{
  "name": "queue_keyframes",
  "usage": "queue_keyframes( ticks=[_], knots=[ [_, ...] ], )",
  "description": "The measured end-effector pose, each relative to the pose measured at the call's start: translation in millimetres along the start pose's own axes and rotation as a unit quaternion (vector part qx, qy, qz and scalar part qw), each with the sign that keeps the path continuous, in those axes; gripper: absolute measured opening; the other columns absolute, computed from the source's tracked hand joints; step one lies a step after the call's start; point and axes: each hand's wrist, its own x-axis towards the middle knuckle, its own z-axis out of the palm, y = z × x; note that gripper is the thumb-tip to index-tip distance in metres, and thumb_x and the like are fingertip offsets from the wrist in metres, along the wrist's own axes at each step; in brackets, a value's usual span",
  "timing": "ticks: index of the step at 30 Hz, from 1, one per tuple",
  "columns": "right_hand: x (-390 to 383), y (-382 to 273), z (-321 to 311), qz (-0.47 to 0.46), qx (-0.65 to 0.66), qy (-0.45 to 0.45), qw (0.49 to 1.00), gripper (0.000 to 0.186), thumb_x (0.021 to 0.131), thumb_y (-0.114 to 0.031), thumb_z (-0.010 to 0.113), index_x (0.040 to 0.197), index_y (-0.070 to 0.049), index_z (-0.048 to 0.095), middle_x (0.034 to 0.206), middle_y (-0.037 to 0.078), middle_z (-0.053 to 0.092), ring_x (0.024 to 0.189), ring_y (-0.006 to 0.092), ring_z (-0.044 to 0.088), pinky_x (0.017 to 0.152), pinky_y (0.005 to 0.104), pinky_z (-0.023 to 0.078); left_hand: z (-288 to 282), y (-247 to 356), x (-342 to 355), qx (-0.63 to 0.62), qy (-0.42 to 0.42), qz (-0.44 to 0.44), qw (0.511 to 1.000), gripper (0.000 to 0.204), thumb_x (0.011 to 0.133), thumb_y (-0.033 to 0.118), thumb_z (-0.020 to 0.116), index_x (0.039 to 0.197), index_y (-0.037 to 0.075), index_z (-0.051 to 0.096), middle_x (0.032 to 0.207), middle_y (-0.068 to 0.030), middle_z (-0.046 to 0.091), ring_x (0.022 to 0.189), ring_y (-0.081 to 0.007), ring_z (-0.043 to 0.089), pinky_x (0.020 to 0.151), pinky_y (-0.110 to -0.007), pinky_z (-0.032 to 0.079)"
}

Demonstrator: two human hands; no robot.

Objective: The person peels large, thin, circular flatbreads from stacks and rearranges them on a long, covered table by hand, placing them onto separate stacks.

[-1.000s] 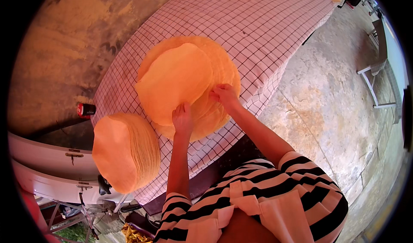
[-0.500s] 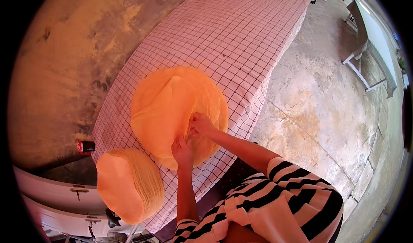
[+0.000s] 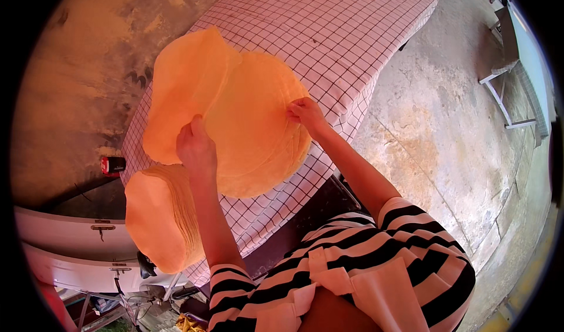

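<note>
A broad pile of thin, round yellow-orange sheets [image 3: 258, 120] lies on the checked tablecloth. My left hand [image 3: 197, 147] is closed on the near edge of a thin round sheet [image 3: 182, 88], which is raised and bent over the pile's left side. At the pile's right edge, my right hand [image 3: 306, 116] is pinched closed; whether a sheet edge is between its fingertips is hidden. A thick stack of similar sheets [image 3: 161, 220] stands near my left forearm, at the table's lower left edge.
The long table under the checked cloth [image 3: 329, 21] runs away from me. A red and black can [image 3: 113, 165] is beside its left edge. White folded tables [image 3: 76, 232] are at lower left. Another table [image 3: 529, 68] stands far right on the concrete floor [image 3: 420, 150].
My hands, close together over the pile before, have spread apart. The left has carried a sheet up and left, off the pile's middle; the right has moved to the pile's right edge.
</note>
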Motion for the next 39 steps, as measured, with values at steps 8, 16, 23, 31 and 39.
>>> queue_keyframes(
  ticks=[8, 16, 23, 31, 39],
  knots=[
    [6, -1, 11, 0.068, -0.107, -0.043, 0.991, 0.016, 0.083, -0.01, 0.055, 0.088, 0.006, 0.053, 0.074, 0.011, 0.06, 0.061, 0.0161, 0.061, 0.054, 0.024, 0.05, 76, 57, -113, -0.089, -0.103, 0.018, 0.991, 0.022, 0.068, -0.004, 0.051, 0.089, 0.003, 0.052, 0.067, -0.0104, 0.053, 0.065, -0.0282, 0.054, 0.055, -0.04, 0.043],
    [-6, 1, 27, 0.061, -0.228, -0.141, 0.962, 0.014, 0.081, -0.012, 0.055, 0.077, 0.002, 0.056, 0.07, 0.01, 0.064, 0.057, 0.0167, 0.064, 0.049, 0.0241, 0.051, 72, 54, -120, -0.049, -0.087, 0.037, 0.994, 0.02, 0.069, -0.001, 0.051, 0.089, 0.002, 0.052, 0.074, -0.0094, 0.057, 0.075, -0.0252, 0.056, 0.06, -0.037, 0.043],
    [-19, -10, 38, 0.146, -0.053, -0.106, 0.982, 0.011, 0.083, -0.012, 0.051, 0.08, -0.001, 0.051, 0.074, 0.01, 0.063, 0.057, 0.019, 0.064, 0.048, 0.0254, 0.051, 68, 52, -129, -0.054, -0.092, 0.03, 0.994, 0.028, 0.073, 0.007, 0.056, 0.1, 0.001, 0.052, 0.089, -0.0122, 0.059, 0.085, -0.0272, 0.056, 0.069, -0.038, 0.043],
    [-19, 1, 44, 0.116, -0.033, -0.065, 0.991, 0.016, 0.085, -0.019, 0.051, 0.084, -0.002, 0.051, 0.078, 0.009, 0.061, 0.067, 0.0165, 0.062, 0.051, 0.0266, 0.048, 72, 63, -126, -0.074, -0.084, 0.015, 0.994, 0.032, 0.079, 0.016, 0.057, 0.106, 0.0, 0.049, 0.093, -0.0154, 0.058, 0.09, -0.0314, 0.055, 0.073, -0.042, 0.043],
    [-20, 22, 31, 0.077, -0.039, -0.108, 0.99, 0.021, 0.087, -0.019, 0.054, 0.094, 0.001, 0.049, 0.085, 0.008, 0.055, 0.072, 0.0149, 0.058, 0.058, 0.0278, 0.05, 5, -5, 36, -0.067, -0.096, -0.039, 0.992, 0.007, 0.077, 0.003, 0.054, 0.08, 0.006, 0.048, 0.061, -0.0135, 0.054, 0.056, -0.0318, 0.055, 0.047, -0.04, 0.041]
  ],
)
